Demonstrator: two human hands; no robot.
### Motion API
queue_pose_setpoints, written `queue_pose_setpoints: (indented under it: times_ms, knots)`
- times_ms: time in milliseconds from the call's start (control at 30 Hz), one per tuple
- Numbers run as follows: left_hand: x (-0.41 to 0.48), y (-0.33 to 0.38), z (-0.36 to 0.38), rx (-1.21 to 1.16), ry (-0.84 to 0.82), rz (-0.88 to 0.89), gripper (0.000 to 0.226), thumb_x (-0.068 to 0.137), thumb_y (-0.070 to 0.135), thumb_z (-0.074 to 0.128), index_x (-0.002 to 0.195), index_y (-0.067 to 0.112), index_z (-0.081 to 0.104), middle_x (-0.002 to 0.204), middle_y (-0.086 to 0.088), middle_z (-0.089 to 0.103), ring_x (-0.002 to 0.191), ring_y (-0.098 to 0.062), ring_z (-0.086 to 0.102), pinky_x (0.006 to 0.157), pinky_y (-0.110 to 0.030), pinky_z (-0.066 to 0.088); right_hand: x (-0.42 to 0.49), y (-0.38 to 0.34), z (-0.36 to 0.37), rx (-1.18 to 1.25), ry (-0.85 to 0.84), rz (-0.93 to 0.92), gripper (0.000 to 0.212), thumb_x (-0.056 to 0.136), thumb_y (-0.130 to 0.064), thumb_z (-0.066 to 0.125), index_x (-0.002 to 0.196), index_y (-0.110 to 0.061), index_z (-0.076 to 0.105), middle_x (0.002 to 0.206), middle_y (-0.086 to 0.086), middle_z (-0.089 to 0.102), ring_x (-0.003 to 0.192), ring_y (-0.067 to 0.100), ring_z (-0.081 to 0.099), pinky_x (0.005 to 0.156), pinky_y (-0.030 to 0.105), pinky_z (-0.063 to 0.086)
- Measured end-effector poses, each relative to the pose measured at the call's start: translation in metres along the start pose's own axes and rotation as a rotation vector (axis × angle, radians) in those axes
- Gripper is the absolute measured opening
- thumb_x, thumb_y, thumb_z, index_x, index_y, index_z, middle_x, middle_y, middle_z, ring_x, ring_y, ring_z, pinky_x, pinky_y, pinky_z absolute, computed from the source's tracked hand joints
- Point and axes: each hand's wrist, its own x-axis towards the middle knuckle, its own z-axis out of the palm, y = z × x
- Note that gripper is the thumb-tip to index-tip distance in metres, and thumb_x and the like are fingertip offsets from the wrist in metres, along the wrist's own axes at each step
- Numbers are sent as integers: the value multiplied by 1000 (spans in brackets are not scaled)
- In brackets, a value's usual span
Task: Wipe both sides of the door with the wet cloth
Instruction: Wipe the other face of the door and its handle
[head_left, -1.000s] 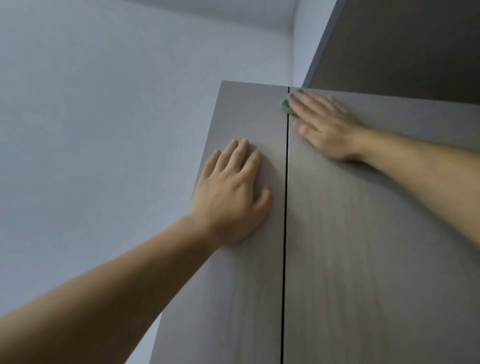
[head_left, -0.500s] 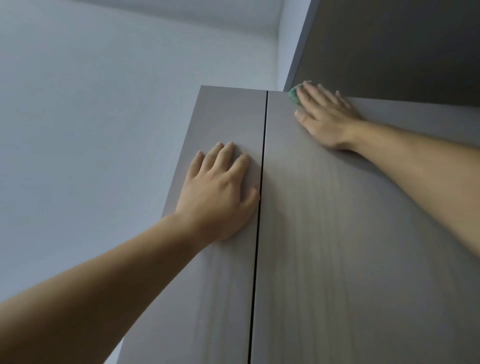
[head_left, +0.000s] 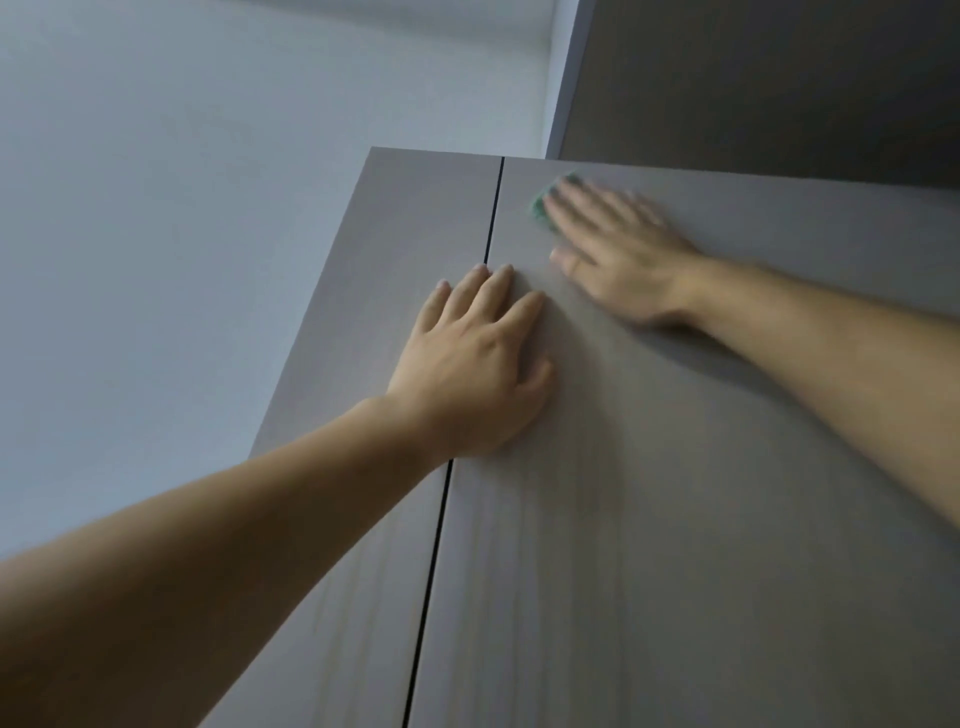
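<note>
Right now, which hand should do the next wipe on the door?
Probably the right hand: it presses the green cloth against the door near its top. The left hand lies flat over the gap, holding nothing.

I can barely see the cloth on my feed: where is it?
Head view: the green cloth peeks out from under the right hand, near the top of the right door panel, just right of the seam and above the left hand.
</note>
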Motion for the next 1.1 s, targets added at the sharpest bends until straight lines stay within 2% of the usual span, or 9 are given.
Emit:
queue_pose_setpoints:
  times_ms: [100, 233, 367, 467, 600, 667, 833, 1000, 1100]
  knots:
    - [0, 4, 1, 21, 42, -14, 71, 91, 57, 26, 152, 24, 41, 164, -7, 30, 155, -27, 17, 127, -46, 11, -11, 20, 2, -27, 13, -61, 80, 91, -66, 0, 162, -30, -5, 170, -8, -13, 156, 15, -7, 126, 41, -5]
    - [0, 9, 1, 49, 55, -39, 70, 91, 58, 25, 150, 23, 42, 162, -6, 33, 154, -28, 20, 127, -47, 15, 10, 65, -14, 49, 26, 287, 64, 107, -53, 16, 163, -27, -2, 171, -7, -11, 157, 19, -6, 126, 43, -5]
    - [4, 20, 5, 54, 53, -17, 73, 91, 59, 21, 153, 25, 38, 166, -8, 27, 156, -29, 16, 127, -47, 12, -19, 33, 0, 15, 31, 74, 69, 104, -58, 13, 162, -28, -5, 170, -7, -13, 157, 15, -9, 126, 41, -6]
    - [8, 28, 8, 54, 64, 28, 77, 89, 61, 19, 152, 23, 43, 162, -8, 35, 153, -30, 24, 124, -45, 18, -37, 36, 7, -1, 26, -74, 77, 92, -62, 6, 162, -31, -6, 169, -11, -13, 156, 11, -9, 126, 39, -7]
    - [8, 28, 8, 67, 54, 25, 76, 90, 60, 19, 153, 24, 44, 161, -8, 37, 152, -31, 26, 123, -46, 20, -13, 72, -8, 40, 37, 292, 68, 104, -58, 13, 163, -27, -1, 171, -6, -9, 158, 18, -5, 126, 42, -3]
    - [8, 26, 9, 72, 47, 31, 77, 90, 61, 18, 155, 26, 41, 164, -8, 34, 154, -31, 22, 124, -46, 17, -7, 61, -10, 55, 67, 356, 63, 108, -52, 15, 163, -24, 1, 171, -4, -9, 158, 19, -5, 126, 43, -2]
    - [6, 20, 10, 87, 38, 63, 80, 89, 64, 15, 158, 29, 33, 168, -8, 26, 157, -30, 16, 126, -46, 12, -27, 30, 5, 30, 35, 22, 72, 97, -60, 8, 162, -31, -4, 169, -12, -13, 156, 10, -10, 126, 38, -7]
    - [9, 21, 9, 64, 27, 63, 76, 91, 63, 21, 157, 28, 33, 168, -7, 24, 157, -30, 14, 126, -47, 10, -13, 69, -9, 66, 60, 502, 65, 108, -54, 17, 163, -25, 0, 171, -3, -8, 158, 21, -5, 127, 43, -2]
    - [9, 21, 9, 68, 35, 58, 76, 91, 64, 22, 156, 28, 36, 167, -9, 26, 156, -32, 17, 126, -48, 12, -23, 27, 1, 40, 58, 288, 69, 104, -58, 15, 163, -26, 0, 171, -5, -9, 157, 18, -6, 126, 42, -3]
